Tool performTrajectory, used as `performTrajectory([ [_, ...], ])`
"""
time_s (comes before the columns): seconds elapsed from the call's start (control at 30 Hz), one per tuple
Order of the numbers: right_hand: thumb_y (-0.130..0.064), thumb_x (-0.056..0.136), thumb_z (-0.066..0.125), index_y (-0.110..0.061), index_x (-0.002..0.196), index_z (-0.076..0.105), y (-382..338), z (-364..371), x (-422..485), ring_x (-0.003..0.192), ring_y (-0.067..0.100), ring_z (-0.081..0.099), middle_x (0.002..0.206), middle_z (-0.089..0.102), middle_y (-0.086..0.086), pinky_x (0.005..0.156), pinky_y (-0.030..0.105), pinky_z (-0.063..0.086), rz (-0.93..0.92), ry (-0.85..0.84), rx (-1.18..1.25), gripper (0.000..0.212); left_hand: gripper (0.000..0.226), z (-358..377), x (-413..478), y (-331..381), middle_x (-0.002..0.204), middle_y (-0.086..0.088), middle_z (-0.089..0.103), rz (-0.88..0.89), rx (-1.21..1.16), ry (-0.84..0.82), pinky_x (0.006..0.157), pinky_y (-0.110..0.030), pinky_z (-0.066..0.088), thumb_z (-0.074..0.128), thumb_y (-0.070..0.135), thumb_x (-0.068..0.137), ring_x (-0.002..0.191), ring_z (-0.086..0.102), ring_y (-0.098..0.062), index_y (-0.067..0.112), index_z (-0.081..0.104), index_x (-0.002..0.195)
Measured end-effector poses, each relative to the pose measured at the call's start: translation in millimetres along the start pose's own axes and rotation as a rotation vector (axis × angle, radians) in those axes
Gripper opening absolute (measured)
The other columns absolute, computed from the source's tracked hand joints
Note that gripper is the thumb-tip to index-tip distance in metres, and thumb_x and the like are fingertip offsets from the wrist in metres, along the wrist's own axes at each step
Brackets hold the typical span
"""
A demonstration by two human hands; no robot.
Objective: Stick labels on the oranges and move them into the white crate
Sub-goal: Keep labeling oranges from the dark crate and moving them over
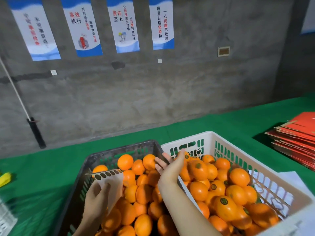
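Note:
A black crate holds several unlabelled oranges. To its right, touching it, stands the white crate, nearly full of oranges, several bearing dark round labels. My left hand grips a label sheet with a row of dark stickers along its top edge, above the black crate's left side. My right hand reaches over the rims where the two crates meet, fingers straight and spread. Its thumb is beside a labelled orange at the white crate's far left corner.
Both crates sit on a green tablecloth. A stack of flat red cartons lies at the right, with white sheets beside the white crate. A yellow object sits at the left edge. A grey wall with posters rises behind.

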State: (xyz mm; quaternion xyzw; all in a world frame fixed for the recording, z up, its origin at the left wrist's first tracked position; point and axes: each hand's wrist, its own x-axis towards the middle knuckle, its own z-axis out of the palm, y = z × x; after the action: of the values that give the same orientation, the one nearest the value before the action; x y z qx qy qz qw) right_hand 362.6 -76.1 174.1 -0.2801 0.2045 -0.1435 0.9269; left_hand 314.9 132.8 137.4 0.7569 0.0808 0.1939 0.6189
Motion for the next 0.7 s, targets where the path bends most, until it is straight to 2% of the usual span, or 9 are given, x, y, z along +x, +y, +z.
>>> performTrajectory([
  [0.1, -0.048, 0.101, 0.043, -0.022, 0.104, 0.059, 9, 5, -10, 0.067, 0.021, 0.06, 0.08, 0.066, 0.003, 0.054, 0.032, 0.045, -0.065, -0.09, -0.302, 0.031, 0.009, 3, 6, -3, 0.096, -0.016, 0.068, -0.125, -0.076, -0.088, 0.08, -0.049, 0.05, 0.055, 0.001, 0.098, 0.092, 0.062, -0.036, 0.004, 0.064, 0.097],
  [0.17, -0.04, 0.096, 0.048, -0.019, 0.081, 0.056, 23, 2, -17, 0.061, 0.017, 0.052, 0.061, 0.055, -0.005, 0.057, 0.036, 0.041, -0.164, -0.202, -0.63, 0.027, 0.014, 3, 7, -7, 0.101, -0.019, 0.068, -0.156, -0.082, -0.122, 0.081, -0.047, 0.049, 0.053, -0.004, 0.095, 0.095, 0.062, -0.039, 0.004, 0.063, 0.101],
  [0.2, -0.039, 0.093, 0.049, -0.021, 0.08, 0.054, 32, -1, -20, 0.063, 0.016, 0.05, 0.064, 0.054, -0.006, 0.06, 0.039, 0.042, -0.261, -0.294, -0.835, 0.023, 0.021, 3, 7, -7, 0.104, -0.017, 0.07, -0.169, -0.092, -0.137, 0.081, -0.046, 0.05, 0.052, -0.005, 0.094, 0.096, 0.064, -0.038, 0.007, 0.064, 0.104],
  [0.27, -0.041, 0.094, 0.051, -0.026, 0.097, 0.059, 50, -12, -23, 0.078, 0.013, 0.054, 0.084, 0.056, -0.01, 0.069, 0.039, 0.047, -0.499, -0.517, -1.253, 0.017, 0.031, 6, 4, -4, 0.11, -0.017, 0.072, -0.207, -0.148, -0.202, 0.088, -0.049, 0.053, 0.049, -0.009, 0.092, 0.101, 0.067, -0.037, 0.009, 0.065, 0.112],
  [0.33, -0.046, 0.098, 0.047, -0.027, 0.118, 0.058, 62, -19, -23, 0.099, 0.013, 0.051, 0.106, 0.056, -0.009, 0.081, 0.033, 0.048, -0.729, -0.693, -1.545, 0.029, 0.037, 4, 4, -4, 0.112, -0.018, 0.073, -0.222, -0.192, -0.259, 0.094, -0.052, 0.051, 0.046, -0.011, 0.093, 0.103, 0.068, -0.037, 0.009, 0.067, 0.116],
  [0.47, -0.048, 0.1, 0.048, -0.026, 0.129, 0.057, 74, -21, -23, 0.116, 0.016, 0.049, 0.123, 0.054, -0.006, 0.097, 0.031, 0.044, -0.879, -0.769, -1.609, 0.037, 0.034, -2, 5, -8, 0.107, -0.017, 0.075, -0.189, -0.182, -0.235, 0.092, -0.046, 0.052, 0.047, -0.006, 0.098, 0.101, 0.07, -0.033, 0.013, 0.075, 0.101],
  [0.53, -0.046, 0.099, 0.052, -0.026, 0.129, 0.059, 74, -21, -23, 0.116, 0.015, 0.05, 0.124, 0.054, -0.008, 0.095, 0.03, 0.045, -0.877, -0.752, -1.56, 0.036, 0.038, -1, 0, 0, 0.094, -0.007, 0.078, -0.159, -0.15, -0.248, 0.072, -0.026, 0.057, 0.049, 0.001, 0.101, 0.085, 0.074, -0.017, 0.018, 0.08, 0.087],
  [0.6, -0.042, 0.099, 0.054, -0.025, 0.129, 0.06, 74, -22, -24, 0.116, 0.013, 0.051, 0.124, 0.055, -0.009, 0.094, 0.029, 0.047, -0.892, -0.751, -1.54, 0.035, 0.042, -2, -4, 4, 0.078, 0.003, 0.076, -0.051, -0.015, -0.266, 0.059, -0.014, 0.05, 0.051, 0.011, 0.103, 0.069, 0.07, -0.005, 0.027, 0.078, 0.076],
  [0.7, -0.04, 0.098, 0.055, -0.026, 0.129, 0.062, 73, -19, -27, 0.116, 0.01, 0.051, 0.123, 0.055, -0.011, 0.095, 0.026, 0.046, -0.9, -0.76, -1.506, 0.035, 0.028, -4, -5, 2, 0.071, -0.012, 0.066, 0.115, 0.236, -0.259, 0.058, -0.032, 0.042, 0.058, 0.024, 0.101, 0.064, 0.062, -0.021, 0.016, 0.067, 0.076],
])
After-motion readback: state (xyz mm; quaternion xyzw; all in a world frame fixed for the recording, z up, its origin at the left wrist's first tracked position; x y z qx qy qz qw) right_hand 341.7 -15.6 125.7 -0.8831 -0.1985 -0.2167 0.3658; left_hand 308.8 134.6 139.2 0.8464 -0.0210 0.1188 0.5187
